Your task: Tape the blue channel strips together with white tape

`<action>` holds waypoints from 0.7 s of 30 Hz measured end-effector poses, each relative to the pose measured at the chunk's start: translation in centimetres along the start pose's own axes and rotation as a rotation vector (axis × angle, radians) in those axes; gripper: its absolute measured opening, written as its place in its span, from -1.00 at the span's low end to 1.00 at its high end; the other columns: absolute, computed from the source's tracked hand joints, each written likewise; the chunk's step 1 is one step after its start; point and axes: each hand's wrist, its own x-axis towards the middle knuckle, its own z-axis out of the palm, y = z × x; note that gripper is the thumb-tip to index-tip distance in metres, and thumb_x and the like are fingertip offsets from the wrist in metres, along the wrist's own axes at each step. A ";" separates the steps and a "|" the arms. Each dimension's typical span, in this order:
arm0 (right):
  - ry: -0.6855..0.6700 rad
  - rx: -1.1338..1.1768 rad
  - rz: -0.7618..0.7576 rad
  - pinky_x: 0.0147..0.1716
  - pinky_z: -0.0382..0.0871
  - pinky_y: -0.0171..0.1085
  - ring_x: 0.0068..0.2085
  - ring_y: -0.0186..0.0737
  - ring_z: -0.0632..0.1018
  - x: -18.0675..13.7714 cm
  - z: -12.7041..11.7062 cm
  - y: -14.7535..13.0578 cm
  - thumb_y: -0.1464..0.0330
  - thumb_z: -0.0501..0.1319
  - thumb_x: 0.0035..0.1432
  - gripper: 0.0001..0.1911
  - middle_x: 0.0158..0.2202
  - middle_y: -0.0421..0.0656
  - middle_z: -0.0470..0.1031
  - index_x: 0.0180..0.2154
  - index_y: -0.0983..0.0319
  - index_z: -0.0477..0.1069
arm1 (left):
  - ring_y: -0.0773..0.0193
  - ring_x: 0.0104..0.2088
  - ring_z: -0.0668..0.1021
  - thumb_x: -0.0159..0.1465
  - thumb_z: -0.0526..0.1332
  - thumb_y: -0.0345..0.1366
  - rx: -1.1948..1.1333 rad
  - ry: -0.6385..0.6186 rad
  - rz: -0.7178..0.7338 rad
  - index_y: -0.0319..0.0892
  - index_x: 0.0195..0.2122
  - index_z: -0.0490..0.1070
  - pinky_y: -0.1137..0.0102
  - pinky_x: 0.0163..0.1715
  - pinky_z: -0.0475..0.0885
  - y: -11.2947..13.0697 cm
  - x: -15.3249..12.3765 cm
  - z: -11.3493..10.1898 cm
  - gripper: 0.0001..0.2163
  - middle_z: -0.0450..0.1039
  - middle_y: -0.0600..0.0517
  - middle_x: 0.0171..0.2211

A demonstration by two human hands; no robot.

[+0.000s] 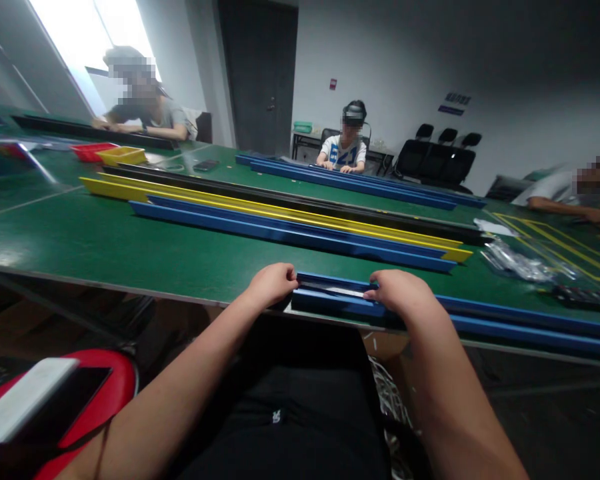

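A long blue channel (335,303) lies along the near table edge and runs off to the right. Inside its groove a thin white strip (343,291) stretches between my two hands. At the channel's left end my left hand (276,283) is closed, its fingertips pinched at the strip's end. My right hand (400,291) reaches over the channel, thumb and finger closed on the strip's other end. The fingertips partly cover both ends of the strip.
Beyond lie another blue channel (280,230), a yellow one (190,203) and black ones (300,200). Red (93,153) and yellow trays (121,156) stand at left, clear plastic packets (517,261) at right. Several people sit around the table. A red stool (107,387) holds a white box (27,397).
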 end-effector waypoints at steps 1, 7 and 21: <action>-0.018 -0.030 -0.002 -0.21 0.38 -0.17 -0.10 0.01 0.59 0.3 0.0 0.0 0.02 0.26 0.10 -0.57 -0.11 -0.02 0.60 -0.08 0.11 0.55 | 0.27 -0.40 0.49 0.12 0.22 -0.20 0.003 -0.002 -0.001 -0.10 -0.40 0.46 0.41 -0.47 0.17 0.0 0.0 0.0 -0.89 0.53 0.06 -0.41; -0.035 -0.101 0.045 -0.17 0.43 -0.11 -0.09 0.08 0.60 0.9 0.4 -0.4 0.05 0.26 0.11 -0.57 -0.12 0.08 0.59 -0.16 0.23 0.59 | 0.28 -0.40 0.49 0.13 0.22 -0.19 0.005 -0.034 0.016 -0.09 -0.41 0.44 0.42 -0.47 0.18 0.1 0.0 -0.3 -0.89 0.53 0.07 -0.42; 0.003 -0.085 0.072 -0.15 0.45 -0.08 -0.10 0.10 0.60 0.8 0.6 -1.3 0.17 0.28 0.09 -0.62 -0.10 0.15 0.59 -0.15 0.28 0.60 | 0.25 -0.36 0.54 0.09 0.26 -0.23 0.030 -0.066 0.052 -0.08 0.00 0.42 0.44 -0.44 0.28 0.0 1.2 -0.8 -0.59 0.56 0.04 -0.31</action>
